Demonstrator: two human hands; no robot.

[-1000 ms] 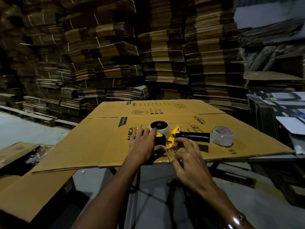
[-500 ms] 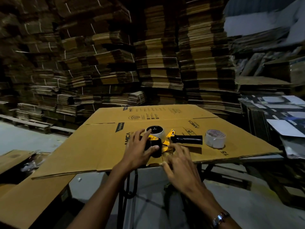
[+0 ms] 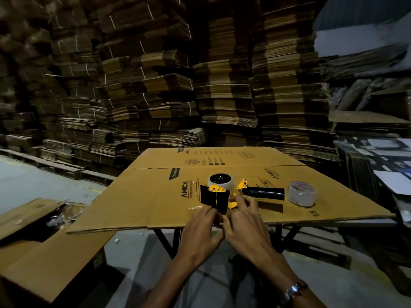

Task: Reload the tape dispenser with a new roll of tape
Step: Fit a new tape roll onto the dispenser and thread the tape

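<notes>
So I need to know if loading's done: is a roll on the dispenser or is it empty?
On: a white roll sits on the dispenser. A second roll lies apart.

Bench (image 3: 367,223): dark metal frame, crossed legs showing under the near edge, top covered by a flattened printed cardboard carton (image 3: 142,196) that overhangs on the left. On the carton, mid-right: a black-and-yellow tape dispenser (image 3: 224,193) lying on its side, handle pointing right. A loose roll of tape (image 3: 301,194) lies flat just beside the handle's end.
</notes>
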